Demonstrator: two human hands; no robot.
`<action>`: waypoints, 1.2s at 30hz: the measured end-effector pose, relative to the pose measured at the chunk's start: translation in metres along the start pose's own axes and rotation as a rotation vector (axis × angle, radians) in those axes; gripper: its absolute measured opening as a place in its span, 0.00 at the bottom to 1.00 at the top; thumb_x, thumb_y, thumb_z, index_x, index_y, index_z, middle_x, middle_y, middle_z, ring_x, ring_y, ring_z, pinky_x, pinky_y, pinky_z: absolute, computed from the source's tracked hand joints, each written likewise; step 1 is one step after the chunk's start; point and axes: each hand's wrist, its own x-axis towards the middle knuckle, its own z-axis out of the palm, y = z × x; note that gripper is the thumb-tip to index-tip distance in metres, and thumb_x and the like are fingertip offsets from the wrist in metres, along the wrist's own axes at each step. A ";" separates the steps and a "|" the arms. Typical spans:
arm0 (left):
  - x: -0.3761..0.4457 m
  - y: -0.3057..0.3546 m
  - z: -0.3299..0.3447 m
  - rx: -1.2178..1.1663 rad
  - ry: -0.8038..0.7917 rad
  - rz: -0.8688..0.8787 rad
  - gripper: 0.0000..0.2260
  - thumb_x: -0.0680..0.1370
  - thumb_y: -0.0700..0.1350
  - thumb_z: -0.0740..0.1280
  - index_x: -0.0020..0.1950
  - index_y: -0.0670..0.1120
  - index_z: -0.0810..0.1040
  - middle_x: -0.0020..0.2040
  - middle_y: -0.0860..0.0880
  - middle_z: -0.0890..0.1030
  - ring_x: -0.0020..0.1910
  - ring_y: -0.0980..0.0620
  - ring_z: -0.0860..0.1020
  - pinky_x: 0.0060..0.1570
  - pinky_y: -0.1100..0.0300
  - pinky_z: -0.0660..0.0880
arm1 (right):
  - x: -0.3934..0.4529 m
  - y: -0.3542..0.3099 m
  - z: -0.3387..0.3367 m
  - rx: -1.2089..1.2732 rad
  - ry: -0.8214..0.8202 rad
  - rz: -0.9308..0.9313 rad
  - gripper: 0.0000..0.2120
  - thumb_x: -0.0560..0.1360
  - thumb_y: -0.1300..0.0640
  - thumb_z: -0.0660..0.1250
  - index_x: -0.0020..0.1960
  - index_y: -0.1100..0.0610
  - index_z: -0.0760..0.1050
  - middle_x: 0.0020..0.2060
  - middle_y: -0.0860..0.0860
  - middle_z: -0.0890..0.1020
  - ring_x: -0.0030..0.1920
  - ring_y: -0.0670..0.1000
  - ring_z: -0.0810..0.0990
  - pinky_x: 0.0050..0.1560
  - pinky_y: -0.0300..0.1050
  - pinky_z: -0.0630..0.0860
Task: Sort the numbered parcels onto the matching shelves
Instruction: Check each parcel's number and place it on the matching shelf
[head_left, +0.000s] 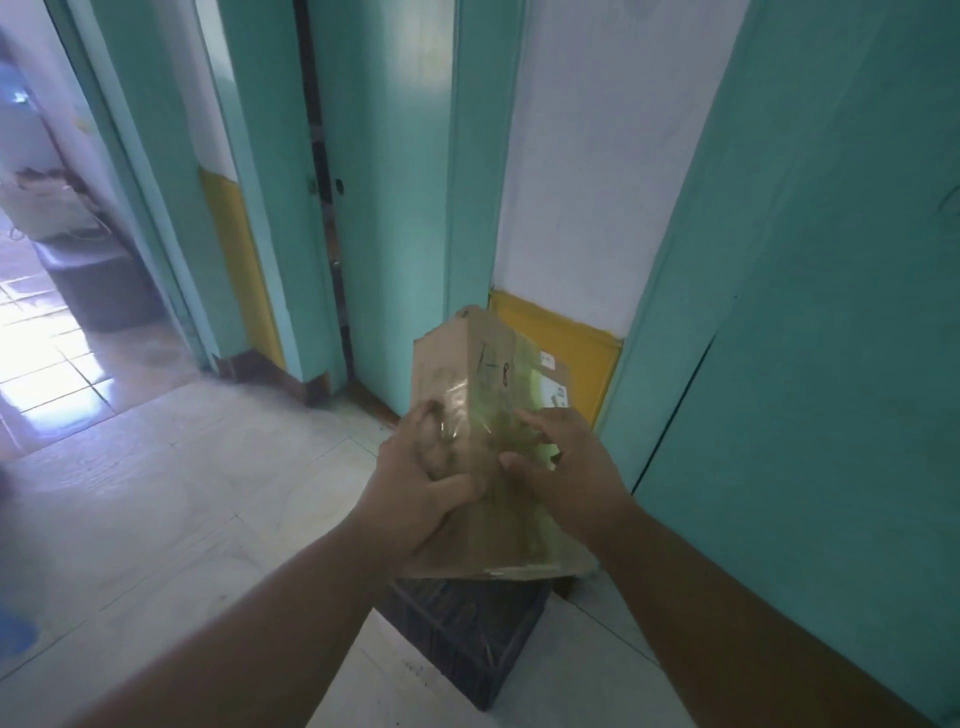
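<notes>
Cardboard parcel (483, 441) held up at chest height, both hands on it, above a dark ribbed crate (467, 634) on the pale tiled floor (182, 493). Left hand (421, 483) grips the parcel's left side, thumb across the front and fingers curled round the edge. Right hand (561, 467) rests on the front face, fingers spread and fairly straight; more a steadying press than a clamp. Marking reads "1-8", handwritten in black. No shelves in view, so the destination cannot be checked from here. Risk: glossy clear tape over much of the box looks slick; with only one hand truly gripping, it could slide and drop onto the crate. Box is a worn brown cuboid, corners softened, white label on the right side. Teal doors (395, 182) are matte-painted.
</notes>
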 end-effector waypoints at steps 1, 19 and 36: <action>-0.002 -0.003 -0.006 -0.109 -0.020 -0.004 0.33 0.63 0.44 0.77 0.55 0.77 0.70 0.51 0.59 0.84 0.52 0.48 0.85 0.48 0.49 0.83 | -0.002 0.002 -0.003 -0.023 0.032 0.043 0.27 0.70 0.41 0.75 0.68 0.40 0.74 0.60 0.40 0.71 0.62 0.46 0.72 0.63 0.45 0.73; 0.012 -0.023 -0.016 -0.170 -0.300 -0.030 0.40 0.74 0.50 0.75 0.76 0.71 0.55 0.63 0.57 0.81 0.59 0.53 0.83 0.51 0.53 0.82 | -0.023 0.004 -0.041 0.082 0.224 0.117 0.53 0.61 0.44 0.83 0.72 0.31 0.49 0.56 0.20 0.71 0.50 0.29 0.77 0.51 0.39 0.75; -0.060 -0.037 0.135 -0.317 -0.625 -0.236 0.31 0.70 0.45 0.78 0.71 0.57 0.72 0.63 0.50 0.83 0.61 0.48 0.81 0.57 0.48 0.80 | -0.194 0.064 -0.174 0.292 0.362 0.221 0.48 0.62 0.36 0.81 0.75 0.38 0.60 0.63 0.40 0.80 0.61 0.45 0.81 0.61 0.57 0.78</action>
